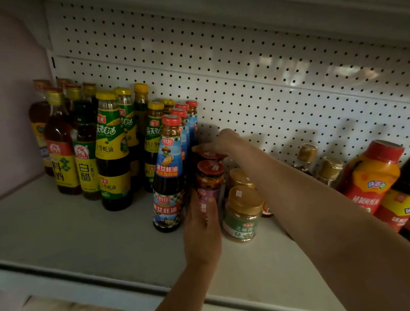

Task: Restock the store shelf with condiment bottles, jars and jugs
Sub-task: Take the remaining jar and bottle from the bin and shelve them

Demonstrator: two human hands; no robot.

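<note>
On the white shelf [60, 229] stands a row of red-lidded chili sauce jars. My left hand [202, 229] wraps around the front jar [210, 179] low on its body. My right hand [218, 142] reaches over to the rear jar [207, 155] and grips its lid from above. Left of the jars stands a blue-labelled oyster sauce bottle [168, 176] with a red cap. Right of them stand gold-lidded sesame paste jars [242, 215], one behind the other.
Tall vinegar, cooking wine and oyster sauce bottles [111, 150] fill the left back of the shelf. Two small gold-capped bottles [318, 163] and large red-capped jugs [371, 177] stand at the right. A pegboard wall [242, 70] backs the shelf. The shelf's front left surface is bare.
</note>
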